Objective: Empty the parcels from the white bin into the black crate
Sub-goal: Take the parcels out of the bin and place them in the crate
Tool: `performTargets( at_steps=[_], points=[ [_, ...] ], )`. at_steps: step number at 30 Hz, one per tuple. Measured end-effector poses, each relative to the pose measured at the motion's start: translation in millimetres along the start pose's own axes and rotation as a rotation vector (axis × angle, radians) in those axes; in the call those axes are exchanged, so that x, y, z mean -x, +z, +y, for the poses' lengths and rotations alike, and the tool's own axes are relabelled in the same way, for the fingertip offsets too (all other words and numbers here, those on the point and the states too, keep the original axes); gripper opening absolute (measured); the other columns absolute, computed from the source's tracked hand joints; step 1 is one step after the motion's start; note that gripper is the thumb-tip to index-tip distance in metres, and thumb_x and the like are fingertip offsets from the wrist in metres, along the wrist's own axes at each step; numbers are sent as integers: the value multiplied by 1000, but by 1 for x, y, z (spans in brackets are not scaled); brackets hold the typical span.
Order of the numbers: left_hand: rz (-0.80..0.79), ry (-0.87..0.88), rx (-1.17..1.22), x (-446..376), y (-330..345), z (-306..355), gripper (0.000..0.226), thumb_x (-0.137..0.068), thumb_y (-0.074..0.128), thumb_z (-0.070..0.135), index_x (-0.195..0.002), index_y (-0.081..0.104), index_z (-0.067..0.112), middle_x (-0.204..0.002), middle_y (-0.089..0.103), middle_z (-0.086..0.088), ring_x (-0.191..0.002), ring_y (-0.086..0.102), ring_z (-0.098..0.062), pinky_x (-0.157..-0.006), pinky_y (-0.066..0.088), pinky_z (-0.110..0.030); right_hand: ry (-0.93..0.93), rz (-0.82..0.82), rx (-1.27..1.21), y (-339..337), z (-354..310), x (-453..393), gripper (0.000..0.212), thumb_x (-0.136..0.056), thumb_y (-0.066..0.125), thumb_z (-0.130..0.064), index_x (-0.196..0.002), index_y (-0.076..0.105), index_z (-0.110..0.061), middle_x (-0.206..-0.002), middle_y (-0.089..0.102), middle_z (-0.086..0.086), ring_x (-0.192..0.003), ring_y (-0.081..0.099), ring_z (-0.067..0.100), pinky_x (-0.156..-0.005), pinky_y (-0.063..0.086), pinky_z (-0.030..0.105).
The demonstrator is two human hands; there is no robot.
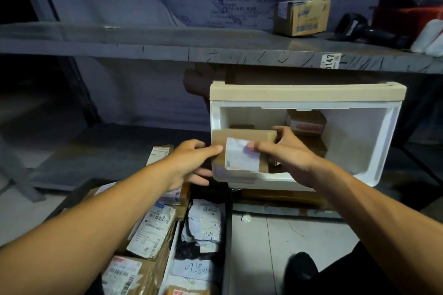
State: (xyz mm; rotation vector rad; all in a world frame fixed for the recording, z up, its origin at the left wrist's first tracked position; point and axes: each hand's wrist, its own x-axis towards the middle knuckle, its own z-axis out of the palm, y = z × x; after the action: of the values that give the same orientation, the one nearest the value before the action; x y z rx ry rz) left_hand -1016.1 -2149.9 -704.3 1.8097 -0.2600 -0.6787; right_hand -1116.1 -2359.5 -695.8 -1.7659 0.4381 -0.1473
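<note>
A brown cardboard parcel (242, 151) with a white label is held over the front left edge of the white bin (374, 146). My right hand (285, 153) grips its right side, thumb on the label. My left hand (191, 163) holds its left end, thumb on top and fingers underneath. Inside the bin lie more brown parcels, one with a red-printed label (306, 122). The black crate (227, 211) stands at the lower left, with several labelled parcels and bags in it.
A grey metal shelf (215, 48) runs across above the bin, carrying a small cardboard box (302, 17), a black scanner (359, 29) and a red container (407, 19). White floor tiles (275, 246) lie right of the crate. A dark shoe (302, 268) is at the bottom.
</note>
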Motion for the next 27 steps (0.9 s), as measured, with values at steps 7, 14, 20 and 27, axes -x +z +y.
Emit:
performTargets(
  at_steps=[7, 14, 20, 27],
  points=[
    [-221, -125, 289, -6, 32, 2, 70, -76, 70, 61, -135, 53, 26, -135, 57, -25, -101, 72, -39, -81, 61, -52, -41, 54, 35, 5, 8, 4, 119, -52, 93, -54, -145, 24, -28, -131, 48, 0, -114, 59, 20, -89, 61, 41],
    [-141, -192, 487, -13, 36, 7, 51, -90, 67, 48, -128, 49, 20, -130, 59, -25, -108, 66, -42, -93, 54, -59, 31, -71, -80, 6, 4, 7, 61, -89, 66, -59, -136, 38, -31, -133, 50, 4, -118, 55, 26, -90, 59, 53],
    [-12, -162, 452, -16, 36, 10, 34, -94, 53, 46, -113, 61, 19, -124, 65, -19, -113, 62, -36, -93, 53, -55, 143, -99, -172, 5, 2, 1, 70, -83, 58, -74, -136, 52, -29, -145, 49, 4, -133, 47, 31, -102, 48, 61],
    [-76, -148, 354, -14, 29, 12, 25, -91, 56, 41, -103, 62, 19, -96, 65, -8, -89, 62, -26, -83, 50, -40, 241, -66, -178, 2, -1, 2, 37, -94, 54, -63, -120, 59, -38, -136, 53, 5, -119, 54, 29, -94, 48, 55]
  ],
)
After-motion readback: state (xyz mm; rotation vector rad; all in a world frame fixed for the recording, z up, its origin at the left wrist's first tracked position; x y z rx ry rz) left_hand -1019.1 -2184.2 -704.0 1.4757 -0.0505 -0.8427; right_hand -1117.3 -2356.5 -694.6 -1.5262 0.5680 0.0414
